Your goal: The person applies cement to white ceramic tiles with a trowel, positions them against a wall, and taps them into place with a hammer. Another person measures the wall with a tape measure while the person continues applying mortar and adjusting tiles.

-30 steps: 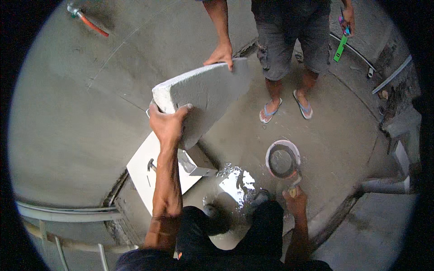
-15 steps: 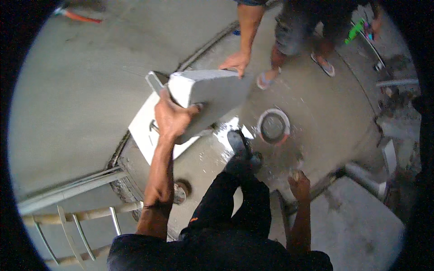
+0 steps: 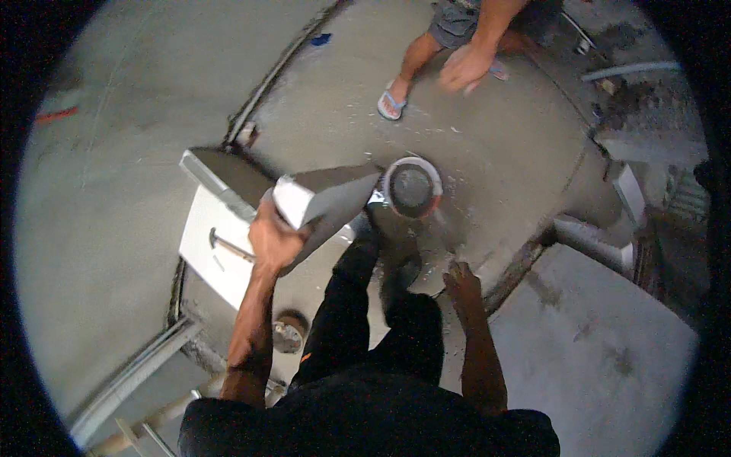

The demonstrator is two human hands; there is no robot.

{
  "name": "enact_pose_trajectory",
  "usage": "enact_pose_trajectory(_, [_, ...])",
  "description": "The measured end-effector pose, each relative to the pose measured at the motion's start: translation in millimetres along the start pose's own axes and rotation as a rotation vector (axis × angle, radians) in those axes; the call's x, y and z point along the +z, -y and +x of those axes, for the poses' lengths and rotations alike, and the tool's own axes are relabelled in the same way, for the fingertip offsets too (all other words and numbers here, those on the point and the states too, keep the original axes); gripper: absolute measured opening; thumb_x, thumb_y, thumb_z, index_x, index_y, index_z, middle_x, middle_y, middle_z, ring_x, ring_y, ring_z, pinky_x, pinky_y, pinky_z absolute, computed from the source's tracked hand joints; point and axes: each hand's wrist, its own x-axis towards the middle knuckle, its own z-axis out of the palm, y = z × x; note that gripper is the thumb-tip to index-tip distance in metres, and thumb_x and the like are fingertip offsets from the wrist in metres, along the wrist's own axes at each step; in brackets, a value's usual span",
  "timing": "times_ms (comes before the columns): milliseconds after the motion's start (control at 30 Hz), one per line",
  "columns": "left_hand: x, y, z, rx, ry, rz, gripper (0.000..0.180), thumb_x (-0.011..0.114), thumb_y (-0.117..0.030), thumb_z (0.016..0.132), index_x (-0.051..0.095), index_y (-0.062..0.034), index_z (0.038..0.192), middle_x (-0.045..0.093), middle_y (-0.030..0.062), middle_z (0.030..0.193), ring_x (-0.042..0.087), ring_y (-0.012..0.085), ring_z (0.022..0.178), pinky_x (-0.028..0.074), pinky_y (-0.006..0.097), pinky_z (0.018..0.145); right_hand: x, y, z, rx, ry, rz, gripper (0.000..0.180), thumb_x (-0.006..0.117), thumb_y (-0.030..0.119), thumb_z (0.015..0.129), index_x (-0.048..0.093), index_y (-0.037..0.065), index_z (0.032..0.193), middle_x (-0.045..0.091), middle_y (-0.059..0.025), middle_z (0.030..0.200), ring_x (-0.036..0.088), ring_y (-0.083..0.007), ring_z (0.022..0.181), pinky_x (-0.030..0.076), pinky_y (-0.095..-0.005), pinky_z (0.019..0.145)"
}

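Observation:
My left hand (image 3: 276,238) is closed on the near left end of a thick pale block (image 3: 335,206), thumb against its grey side and fingers at its white end. The block is held tilted in front of my legs, its far end close to a round bucket (image 3: 413,186) with grey contents. Beside the hand, a hammer (image 3: 228,247) lies on a white board (image 3: 202,236), and a pale metal bar (image 3: 217,183) slants past the board's far edge. My right hand (image 3: 463,282) hangs low near my right leg, fingers curled in; what they hold, if anything, is hidden.
A co-worker's hand (image 3: 466,68) and sandalled foot (image 3: 392,105) are at the far side. A small round container (image 3: 289,331) stands left of my legs. A large grey slab (image 3: 594,327) lies at right. Ladder-like rails (image 3: 152,426) show at lower left.
The co-worker's hand has come off the block and moved right. My left hand has lowered the block toward me and left. The view has shifted.

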Motion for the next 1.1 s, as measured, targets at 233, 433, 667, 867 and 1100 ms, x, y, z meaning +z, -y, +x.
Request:
enact_pose_trajectory(233, [37, 27, -50, 0.074, -0.006, -0.085, 0.08, 0.081, -0.002, 0.061, 0.054, 0.009, 0.136, 0.071, 0.0276, 0.114, 0.069, 0.0418, 0.108, 0.052, 0.045, 0.099, 58, -64, 87, -0.156, -0.176, -0.06, 0.031, 0.064, 0.028, 0.092, 0.066, 0.011, 0.117, 0.069, -0.0182, 0.095, 0.071, -0.0399, 0.088, 0.06, -0.0535, 0.077])
enact_pose_trajectory(433, [63, 31, -62, 0.144, -0.043, -0.064, 0.083, 0.084, -0.006, 0.063, 0.054, 0.0052, 0.14, 0.071, 0.0246, 0.118, 0.069, 0.0398, 0.111, 0.052, 0.044, 0.101, 92, -84, 156, 0.022, -0.146, -0.07, 0.026, 0.065, 0.03, 0.092, 0.071, 0.013, 0.11, 0.072, -0.0144, 0.09, 0.072, -0.0395, 0.087, 0.06, -0.0532, 0.078])
enact_pose_trajectory(667, [40, 36, -52, 0.327, 0.015, 0.196, 0.097, 0.085, -0.019, 0.069, 0.04, 0.0002, 0.153, 0.065, 0.0287, 0.126, 0.069, 0.046, 0.108, 0.056, 0.05, 0.094, 122, -112, 255, 0.27, -0.013, -0.472, 0.048, 0.054, 0.046, 0.102, 0.071, 0.008, 0.126, 0.077, -0.0179, 0.114, 0.074, -0.0422, 0.105, 0.059, -0.0534, 0.088])
enact_pose_trajectory(867, [28, 74, -76, 0.127, -0.047, 0.112, 0.105, 0.083, -0.03, 0.069, 0.038, 0.0011, 0.158, 0.051, 0.0318, 0.147, 0.051, 0.0484, 0.137, 0.041, 0.055, 0.115, 155, -86, 364, 0.303, -0.186, -0.417, 0.044, 0.051, 0.036, 0.104, 0.069, 0.005, 0.13, 0.076, -0.0182, 0.121, 0.074, -0.0414, 0.109, 0.059, -0.0518, 0.094])
enact_pose_trajectory(1100, [33, 91, -88, 0.077, -0.052, 0.195, 0.117, 0.08, -0.041, 0.073, 0.024, 0.0041, 0.165, 0.04, 0.0357, 0.157, 0.042, 0.0499, 0.144, 0.029, 0.057, 0.122, 179, -83, 401, 0.227, 0.036, -0.417, 0.034, 0.054, 0.025, 0.1, 0.074, 0.006, 0.12, 0.078, -0.0184, 0.113, 0.076, -0.041, 0.102, 0.059, -0.0524, 0.092])
